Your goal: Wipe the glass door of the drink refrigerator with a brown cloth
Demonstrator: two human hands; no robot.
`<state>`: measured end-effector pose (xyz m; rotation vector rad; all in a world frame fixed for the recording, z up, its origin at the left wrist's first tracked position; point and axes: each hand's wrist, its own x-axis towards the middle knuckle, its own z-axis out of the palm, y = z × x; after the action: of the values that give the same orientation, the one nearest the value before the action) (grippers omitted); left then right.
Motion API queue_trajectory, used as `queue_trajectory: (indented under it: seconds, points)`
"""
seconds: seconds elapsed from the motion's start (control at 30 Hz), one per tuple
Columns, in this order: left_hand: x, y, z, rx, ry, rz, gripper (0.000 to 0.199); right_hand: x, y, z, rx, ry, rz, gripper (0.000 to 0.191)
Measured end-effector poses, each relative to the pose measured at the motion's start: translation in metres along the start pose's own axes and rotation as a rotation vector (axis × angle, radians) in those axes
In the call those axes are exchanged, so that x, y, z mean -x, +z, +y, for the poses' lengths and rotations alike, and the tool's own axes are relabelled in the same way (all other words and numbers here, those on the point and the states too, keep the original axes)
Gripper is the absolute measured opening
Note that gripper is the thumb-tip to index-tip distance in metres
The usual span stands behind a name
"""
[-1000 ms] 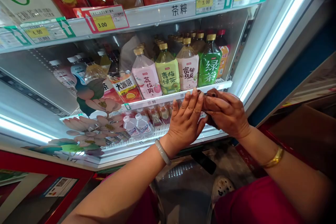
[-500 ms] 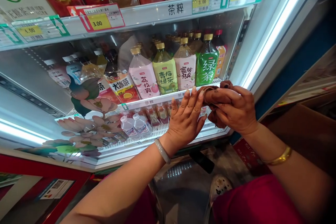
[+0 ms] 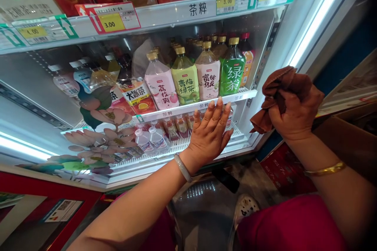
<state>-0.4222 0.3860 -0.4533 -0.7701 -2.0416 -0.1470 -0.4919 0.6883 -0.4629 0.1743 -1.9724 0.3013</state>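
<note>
My left hand (image 3: 209,129) reaches out with its fingers extended and holds nothing. Its fingertips overlap the white front edge of the shelf (image 3: 249,95); whether they touch it or a glass pane I cannot tell. Off to the right, my right hand (image 3: 299,113) grips a crumpled brown cloth (image 3: 287,82) beside the cooler's lit frame. Beyond my left hand stand tea bottles with gold caps: a pink-labelled bottle (image 3: 161,84), a yellow-green one (image 3: 185,78), a pale pink one (image 3: 207,73) and a green one (image 3: 233,68).
An upper shelf (image 3: 165,17) with price tags carries large drink bottles. Smaller bottles (image 3: 159,139) stand on the lower rack. Flower decals (image 3: 108,137) cover the left side. A cardboard box (image 3: 344,145) is at right, and a shoe (image 3: 247,206) shows on the floor.
My right hand has moved right with the brown cloth, away from my left hand and the shelf edge. The left hand has stayed almost still.
</note>
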Motion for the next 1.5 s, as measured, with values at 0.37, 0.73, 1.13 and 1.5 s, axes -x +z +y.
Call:
queue_trajectory:
  seconds: [0.37,0.73,1.13,1.5]
  points:
    - [0.0,0.005,0.001,-0.019,-0.083,-0.102,0.077,0.026,-0.004,-0.075,-0.131,0.23,-0.109,0.071]
    - [-0.018,0.003,0.047,0.057,-0.212,-0.155,0.071,0.023,-0.031,-0.097,-0.346,0.253,-0.196,0.068]
    - [-0.005,0.011,0.052,0.081,-0.191,-0.168,0.084,0.032,-0.024,-0.102,-0.317,0.382,-0.213,0.07]
    - [-0.006,-0.005,0.046,0.152,-0.274,-0.172,0.092,0.021,-0.016,-0.072,-0.176,0.561,-0.014,0.042]
